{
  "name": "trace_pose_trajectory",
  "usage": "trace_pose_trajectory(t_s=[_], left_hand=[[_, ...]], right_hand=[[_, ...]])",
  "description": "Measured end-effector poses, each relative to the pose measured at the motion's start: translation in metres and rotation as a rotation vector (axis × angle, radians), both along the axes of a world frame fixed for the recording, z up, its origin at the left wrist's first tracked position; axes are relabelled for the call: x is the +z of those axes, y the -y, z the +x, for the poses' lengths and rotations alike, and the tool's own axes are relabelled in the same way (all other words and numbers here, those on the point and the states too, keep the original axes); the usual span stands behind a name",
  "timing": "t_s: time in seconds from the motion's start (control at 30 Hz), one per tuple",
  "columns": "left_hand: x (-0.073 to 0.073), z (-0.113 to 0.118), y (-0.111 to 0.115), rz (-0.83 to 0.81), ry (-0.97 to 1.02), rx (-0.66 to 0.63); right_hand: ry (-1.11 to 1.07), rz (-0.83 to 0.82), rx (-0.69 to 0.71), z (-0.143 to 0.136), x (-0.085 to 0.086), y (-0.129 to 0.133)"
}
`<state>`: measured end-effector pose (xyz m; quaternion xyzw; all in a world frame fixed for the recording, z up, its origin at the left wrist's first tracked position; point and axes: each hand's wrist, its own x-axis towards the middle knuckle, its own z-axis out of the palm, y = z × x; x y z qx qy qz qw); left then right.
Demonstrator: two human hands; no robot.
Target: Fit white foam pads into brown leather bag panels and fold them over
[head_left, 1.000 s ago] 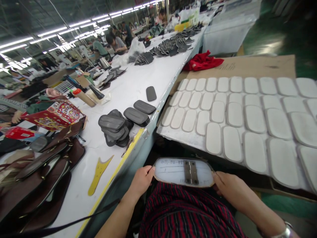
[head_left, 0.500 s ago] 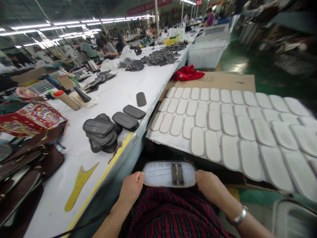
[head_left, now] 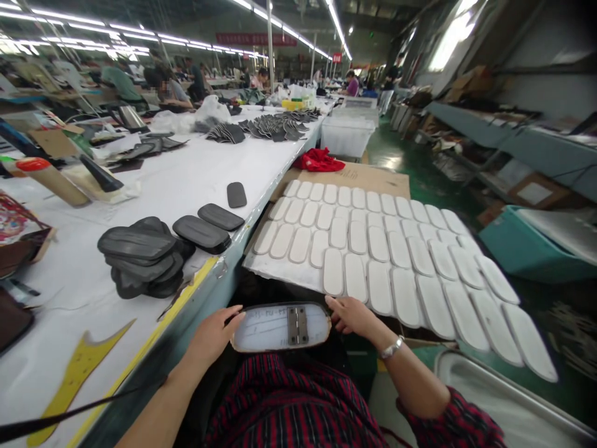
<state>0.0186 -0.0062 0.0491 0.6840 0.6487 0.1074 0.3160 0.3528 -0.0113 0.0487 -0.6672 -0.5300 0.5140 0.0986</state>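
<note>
the oval plate [head_left: 265, 328] sits before the striped clothing [head_left: 289, 401], between the left hand [head_left: 212, 336] and right hand [head_left: 357, 317]. it looks stiff, light, smooth; its rounded ends suit holding. fingers lie loosely at both ends; i cannot tell if they grip. they pinched tighter a second ago.

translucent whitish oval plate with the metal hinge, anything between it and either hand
Nothing visible stands between them: the left hand is at one end of the translucent whitish oval plate, the right hand at the other.
</note>
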Motion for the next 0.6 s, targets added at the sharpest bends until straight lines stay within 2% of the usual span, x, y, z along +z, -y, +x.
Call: trace_pose_trajectory(t_s=[0.07, 0.13, 0.27, 0.4, 0.5, 0.6], left_hand=[[-0.003, 0.001, -0.008, 0.033, -0.010, -0.076], [-0.007, 0.001, -0.012, 0.003, 0.006, -0.112], [-0.012, -0.001, -0.012, -0.049, 0.084, -0.108], [-0.011, -0.002, -0.005, -0.061, 0.182, -0.043], [-0.011, -0.003, 0.003, -0.152, 0.255, 0.057], [-0.014, -0.006, 0.017, -0.245, 0.229, 0.163]], right_hand=[[0.091, 0.156, 0.148, -0.003, 0.004, -0.006], [0.145, 0.244, 0.254, -0.008, 0.008, -0.009], [0.177, 0.240, 0.264, -0.016, 0.011, -0.011], [0.095, 0.071, 0.195, -0.009, 0.008, -0.011], [0.034, -0.092, 0.047, -0.001, 0.006, -0.004], [-0.028, -0.232, -0.025, -0.004, 0.003, 0.012]])
